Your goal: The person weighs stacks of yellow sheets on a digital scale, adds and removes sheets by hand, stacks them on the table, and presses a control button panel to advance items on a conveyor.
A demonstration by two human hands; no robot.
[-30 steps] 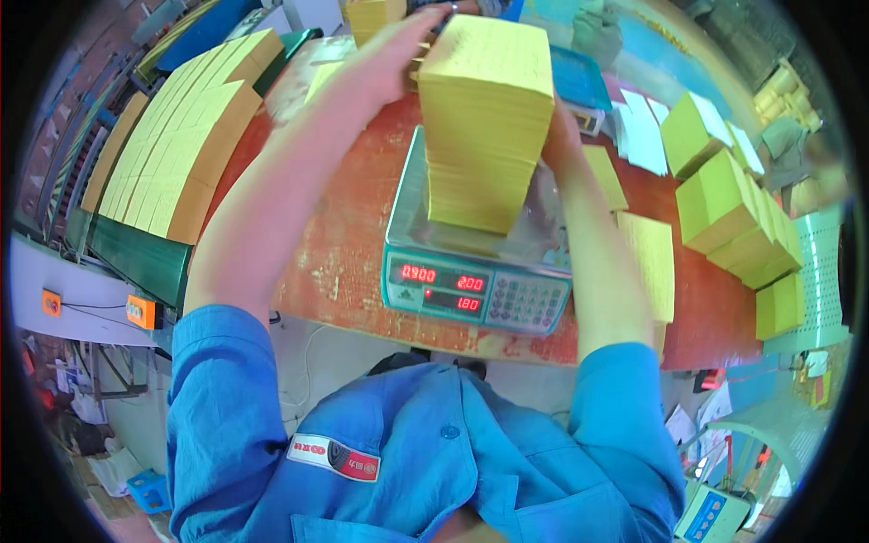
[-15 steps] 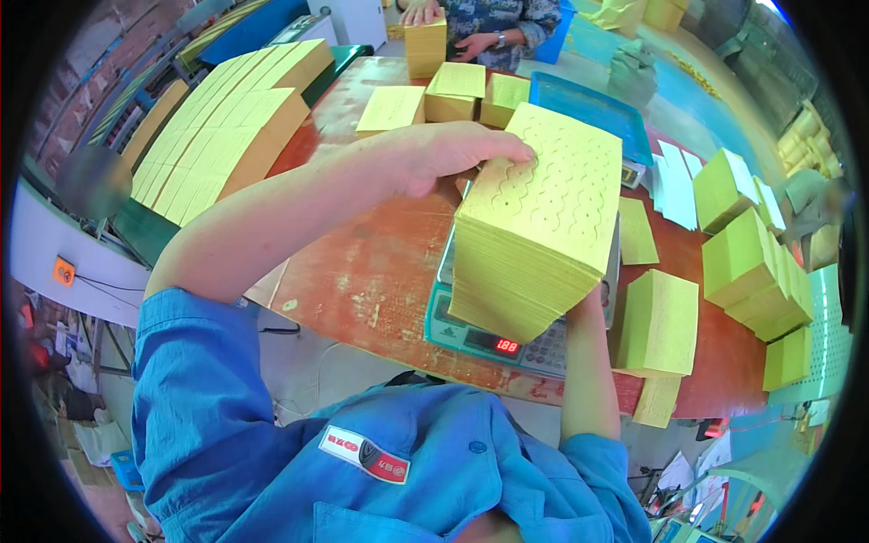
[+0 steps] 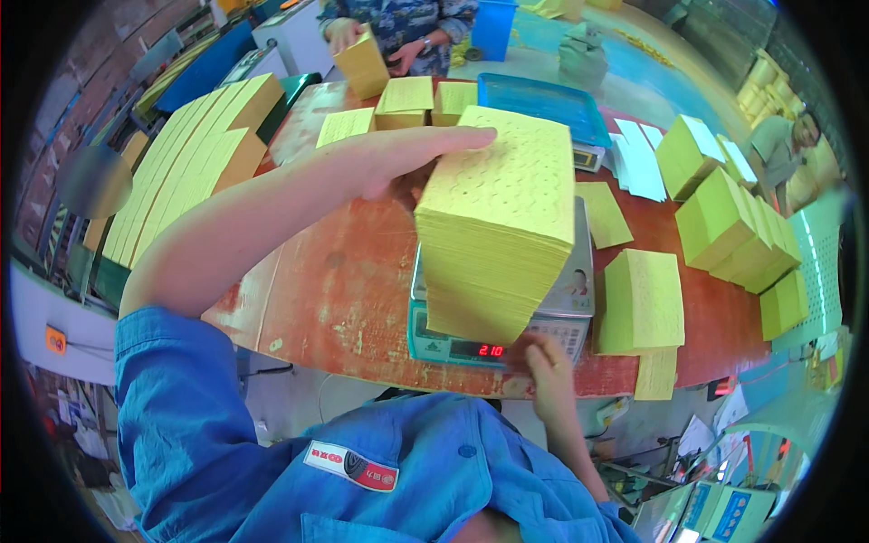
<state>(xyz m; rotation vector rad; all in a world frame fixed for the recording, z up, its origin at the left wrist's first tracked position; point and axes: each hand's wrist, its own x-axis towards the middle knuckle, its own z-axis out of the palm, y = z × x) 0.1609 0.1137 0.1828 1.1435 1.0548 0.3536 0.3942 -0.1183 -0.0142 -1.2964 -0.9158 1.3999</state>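
Observation:
A tall stack of yellow paper sheets [image 3: 493,262], its top marked with wavy cuts, stands over the teal digital scale [image 3: 433,342], whose lit red display shows in front. My left hand [image 3: 412,163] reaches across to the stack's far left side, the thumb on its top edge and the other fingers hidden behind it. Below the stack's near right corner, beside the scale's keypad, my right hand [image 3: 549,366] is apart from the paper. Its fingers are slightly bent and loosely apart, holding nothing.
Several yellow paper stacks [image 3: 641,299] stand right of the scale. Long rows of yellow paper [image 3: 181,163] lie at left. White sheets [image 3: 638,158] and a blue tray [image 3: 543,109] are farther back on the red table [image 3: 308,308]. Across it, a person in camouflage [image 3: 398,32] holds another stack.
My right hand has come off the stack's lower right side and moved down toward the scale's front. The left hand stays on the stack. The person opposite has tilted their stack.

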